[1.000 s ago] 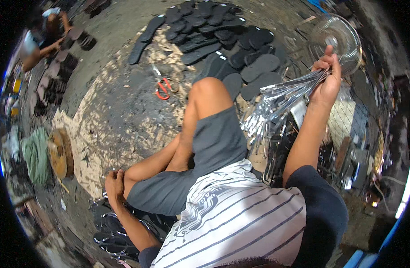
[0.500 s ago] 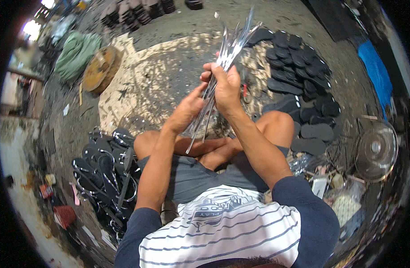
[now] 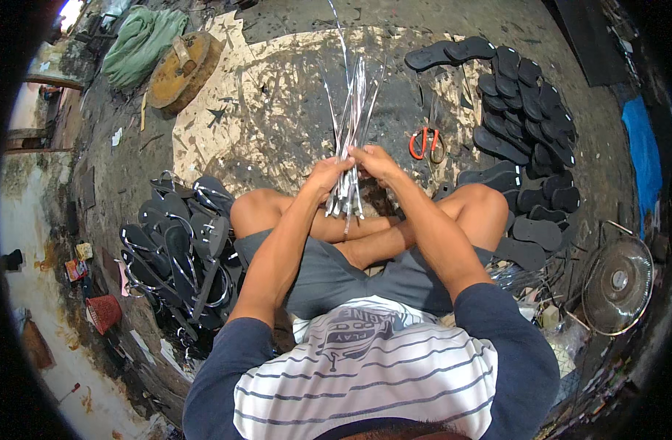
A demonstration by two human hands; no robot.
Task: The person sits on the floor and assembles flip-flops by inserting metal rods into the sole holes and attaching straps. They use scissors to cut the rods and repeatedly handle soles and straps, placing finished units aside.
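Observation:
A bundle of thin, shiny silver strips point(image 3: 358, 110) stands between my hands above my crossed legs. Its long ends fan out away from me, and the shorter ends hang below my fingers. My left hand point(image 3: 327, 176) is closed around the bundle's left side. From the right, my right hand point(image 3: 376, 163) grips the same strips, with its thumb close to the left thumb. Beyond my right hand, scissors with red and dark handle loops point(image 3: 426, 144) lie on the worn sheet point(image 3: 277, 110).
Black sandal soles point(image 3: 523, 110) are piled at the right. Sandals with silvery straps point(image 3: 178, 249) lie heaped by my left knee. A round wooden block point(image 3: 183, 72) and a green cloth point(image 3: 142, 45) sit at the far left. A fan point(image 3: 619, 279) stands at the right.
Both hands have come down nearer to my legs with the strips, which now stand more upright. My left hand has moved up beside the right one. The scissors are now in plain sight.

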